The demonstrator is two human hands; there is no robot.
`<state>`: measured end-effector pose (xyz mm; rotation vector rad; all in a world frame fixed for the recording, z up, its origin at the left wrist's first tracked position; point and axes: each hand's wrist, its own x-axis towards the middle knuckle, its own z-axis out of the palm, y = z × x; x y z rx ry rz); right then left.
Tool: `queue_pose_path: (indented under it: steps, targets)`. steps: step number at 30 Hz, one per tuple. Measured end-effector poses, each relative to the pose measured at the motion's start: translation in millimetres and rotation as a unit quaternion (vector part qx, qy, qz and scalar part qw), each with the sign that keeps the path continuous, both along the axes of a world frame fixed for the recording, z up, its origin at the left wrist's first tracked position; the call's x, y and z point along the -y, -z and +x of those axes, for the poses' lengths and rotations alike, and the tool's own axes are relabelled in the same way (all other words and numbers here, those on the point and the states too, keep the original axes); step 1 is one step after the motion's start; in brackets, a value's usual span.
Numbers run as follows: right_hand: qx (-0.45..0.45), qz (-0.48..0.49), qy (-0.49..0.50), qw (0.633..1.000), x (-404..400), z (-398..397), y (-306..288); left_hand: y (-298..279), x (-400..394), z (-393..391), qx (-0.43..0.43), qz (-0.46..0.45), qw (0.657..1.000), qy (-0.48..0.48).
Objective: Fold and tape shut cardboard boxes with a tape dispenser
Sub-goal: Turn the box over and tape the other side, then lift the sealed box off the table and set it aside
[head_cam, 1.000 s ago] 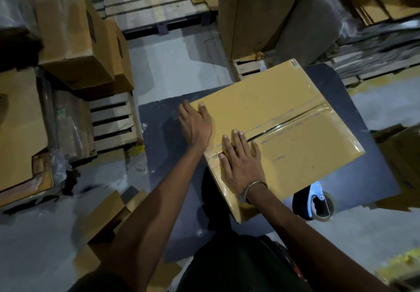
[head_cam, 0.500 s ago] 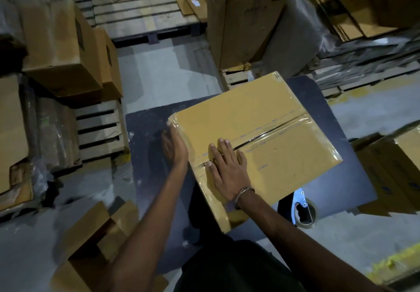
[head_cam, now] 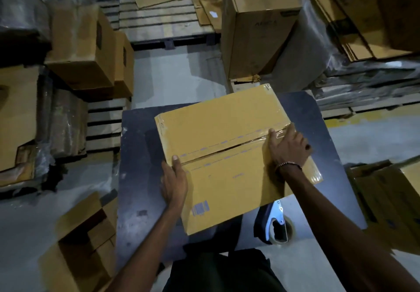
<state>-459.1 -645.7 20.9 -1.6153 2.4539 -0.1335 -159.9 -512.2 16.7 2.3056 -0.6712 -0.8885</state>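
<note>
A closed cardboard box lies on a dark table, with clear tape along its centre seam. My left hand lies against the box's near-left side at the seam's end, thumb on the top edge; its fingers are hidden. My right hand presses flat on the tape at the seam's far right end, fingers straight. A tape dispenser with a roll lies on the table by the box's near-right corner, untouched.
Stacked cardboard boxes and wooden pallets stand at the left. A tall box is behind the table, flat cardboard stacks lie at the right, and open boxes sit on the floor at lower left.
My right hand slid along the taped seam from its near end to its far right end. My left hand moved from the box top down to its side. The view shifted.
</note>
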Motion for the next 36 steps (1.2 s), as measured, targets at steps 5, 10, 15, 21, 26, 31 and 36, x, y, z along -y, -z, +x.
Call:
queue_pose_path:
  steps: [5,10,15,21,26,31,36]
  targets:
    - [0.124,0.040,-0.031,0.991,13,-35,-6,-13,0,-10,0.048,-0.026,0.998,-0.020]
    - [0.208,0.099,-0.045,0.972,20,-61,-20,-19,-8,-19,0.070,0.013,0.996,-0.059]
    - [0.157,0.071,-0.038,0.984,10,-62,-15,-27,-13,-40,0.036,0.067,0.993,-0.087]
    - [0.163,0.069,-0.035,0.984,10,-61,-30,-25,-11,-32,0.055,0.066,0.995,-0.059]
    - [0.159,0.003,0.013,0.987,8,-68,-64,-50,17,-30,0.085,0.005,0.995,-0.051]
    - [0.164,-0.065,0.102,0.979,-7,-116,-99,-72,73,-64,0.087,-0.035,0.996,0.001]
    - [0.133,-0.106,0.215,0.962,-50,-201,-115,-86,113,-145,0.021,-0.063,0.990,0.128]
